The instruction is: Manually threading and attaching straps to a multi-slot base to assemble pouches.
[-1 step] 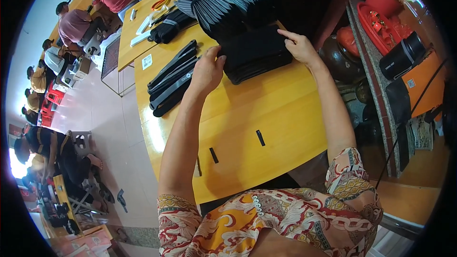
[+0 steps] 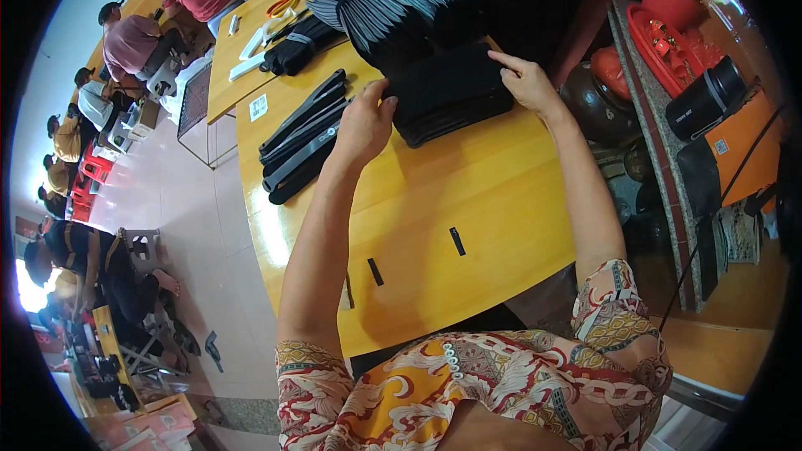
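A thick stack of flat black fabric pieces (image 2: pixel 451 88) lies on the yellow table (image 2: pixel 468 188) in front of me. My left hand (image 2: pixel 368 123) is closed at its left edge, thumb and index finger at the near-left corner. At the far-right edge, my right hand (image 2: pixel 528 85) grips the stack's side, with the index finger along the top corner and the other fingers curled. Just beyond stand two tied bundles of grey-edged black strips (image 2: pixel 355 8). Left of my left hand lie several long black and grey straps (image 2: pixel 302 144).
Two small black strips, a left one (image 2: pixel 375 272) and a right one (image 2: pixel 457 241), lie nearer me. Orange-handled scissors (image 2: pixel 281 7), a black fabric bundle (image 2: pixel 301 46) and white pieces (image 2: pixel 246 67) sit far left. A stone shelf (image 2: pixel 660 125) with a red tray (image 2: pixel 664 46) stands right. Several people sit leftward.
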{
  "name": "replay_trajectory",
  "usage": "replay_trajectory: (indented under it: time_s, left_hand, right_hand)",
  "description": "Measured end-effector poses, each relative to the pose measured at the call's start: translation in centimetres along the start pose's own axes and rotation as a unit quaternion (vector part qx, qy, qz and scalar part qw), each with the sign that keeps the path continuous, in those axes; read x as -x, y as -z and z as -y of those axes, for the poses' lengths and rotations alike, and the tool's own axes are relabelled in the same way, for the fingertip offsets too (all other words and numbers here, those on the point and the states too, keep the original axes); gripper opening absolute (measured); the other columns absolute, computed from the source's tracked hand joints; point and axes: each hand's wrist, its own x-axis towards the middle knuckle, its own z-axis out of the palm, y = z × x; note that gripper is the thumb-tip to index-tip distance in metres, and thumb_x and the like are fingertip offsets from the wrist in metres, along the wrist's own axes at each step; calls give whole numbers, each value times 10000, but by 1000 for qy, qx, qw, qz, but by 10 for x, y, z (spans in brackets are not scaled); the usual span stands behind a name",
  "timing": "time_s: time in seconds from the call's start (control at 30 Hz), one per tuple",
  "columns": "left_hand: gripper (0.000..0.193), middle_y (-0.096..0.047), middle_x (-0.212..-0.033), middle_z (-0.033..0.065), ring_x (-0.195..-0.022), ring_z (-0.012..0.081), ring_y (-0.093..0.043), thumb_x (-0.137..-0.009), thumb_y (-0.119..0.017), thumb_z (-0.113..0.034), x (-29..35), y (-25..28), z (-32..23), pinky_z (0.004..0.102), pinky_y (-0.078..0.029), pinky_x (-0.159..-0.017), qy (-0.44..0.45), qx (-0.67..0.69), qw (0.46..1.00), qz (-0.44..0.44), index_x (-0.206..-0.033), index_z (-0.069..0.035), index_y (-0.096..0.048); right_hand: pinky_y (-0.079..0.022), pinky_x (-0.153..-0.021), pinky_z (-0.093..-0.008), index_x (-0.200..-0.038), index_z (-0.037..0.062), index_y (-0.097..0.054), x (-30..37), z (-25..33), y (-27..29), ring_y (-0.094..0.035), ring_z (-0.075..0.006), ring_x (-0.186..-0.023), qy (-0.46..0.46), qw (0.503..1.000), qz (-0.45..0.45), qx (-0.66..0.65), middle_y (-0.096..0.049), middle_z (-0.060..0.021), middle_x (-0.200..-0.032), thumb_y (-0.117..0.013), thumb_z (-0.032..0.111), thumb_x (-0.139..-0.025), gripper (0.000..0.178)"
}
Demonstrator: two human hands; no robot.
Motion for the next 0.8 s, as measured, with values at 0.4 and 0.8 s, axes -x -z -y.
replay_trajectory:
  time_s: [0.4,0.8]
  left_hand:
    - [293,-580,-1033,178,-703,226,-589,-813,-599,-105,88,9,40,292,-474,-624,-76,164,969,-169,-1071,26,-550]
    - [401,-564,-997,141,-847,257,-536,-769,-626,-84,132,46,148,331,-455,-732,142,74,888,-431,-1148,-5,-520]
  right_hand:
    - [-447,-732,-243,-1079,-9,-600,42,7,14,-554,-114,-801,-8,976,-206,-73,-619,-47,-886,-517,174,-891,276]
    - [-460,-772,-383,-969,-45,-591,106,126,-131,-568,-334,-869,259,959,80,84,-590,-185,-909,-508,-58,-741,243]
